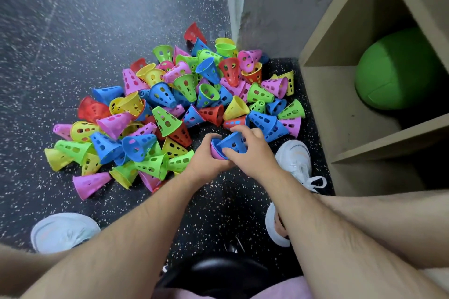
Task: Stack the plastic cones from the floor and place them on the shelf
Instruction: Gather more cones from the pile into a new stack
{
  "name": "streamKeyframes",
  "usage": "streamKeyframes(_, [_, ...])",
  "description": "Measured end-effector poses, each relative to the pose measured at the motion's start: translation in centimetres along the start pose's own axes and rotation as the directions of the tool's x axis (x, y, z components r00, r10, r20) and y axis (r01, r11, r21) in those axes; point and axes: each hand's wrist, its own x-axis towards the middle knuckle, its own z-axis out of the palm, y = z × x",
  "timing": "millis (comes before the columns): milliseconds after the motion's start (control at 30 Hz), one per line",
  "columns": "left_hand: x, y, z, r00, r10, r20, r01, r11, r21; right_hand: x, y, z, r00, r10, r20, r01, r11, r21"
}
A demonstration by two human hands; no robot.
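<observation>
Your left hand grips a pink perforated plastic cone, your right hand curls its grip round a blue perforated plastic cone set in its mouth, over the floor beside the multicoloured cone pile.

Dark speckled floor, heap of coloured cones, white shoes
</observation>
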Motion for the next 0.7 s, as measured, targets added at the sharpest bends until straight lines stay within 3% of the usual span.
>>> streamKeyframes(167, [-0.5, 0.6, -1.0, 0.999, 0.025, -0.034, -0.021, 0.994, 0.105, 0.9, -1.7, -0.9, 0.93, -0.017, -0.366, 0.078, 0.985, 0.153])
streamKeyframes(233, [-0.7, 1.2, -1.3, 0.999, 0.041, -0.033, -0.038, 0.996, 0.084, 1.1, -3.1, -0.9, 0.914, -0.033, -0.404, 0.113, 0.978, 0.175])
streamKeyframes(333, [-0.8, 2.1, -2.0, 0.995, 0.055, -0.079, -0.057, 0.998, -0.022, 0.6, -4.0, -0.2, 0.964, -0.115, -0.241, 0.137, 0.988, 0.075])
streamKeyframes(500, [-0.9, 2.8, -3.2, 0.976, 0.104, -0.19, -0.106, 0.994, 0.002, -0.1, -3.2, 0.5, 0.985, -0.174, -0.007, 0.173, 0.981, -0.092])
streamKeyframes(633, [-2.0, 2.5, -3.9, 0.963, 0.095, -0.251, -0.098, 0.995, -0.002, -0.7, -2.4, 1.7, 0.986, -0.122, 0.113, 0.124, 0.992, -0.015])
streamKeyframes(700, [-3.1, 2.2, -4.4, 0.946, 0.079, -0.315, -0.082, 0.997, 0.002, -0.5, -1.9, 2.6, 0.994, -0.083, 0.069, 0.08, 0.996, 0.047])
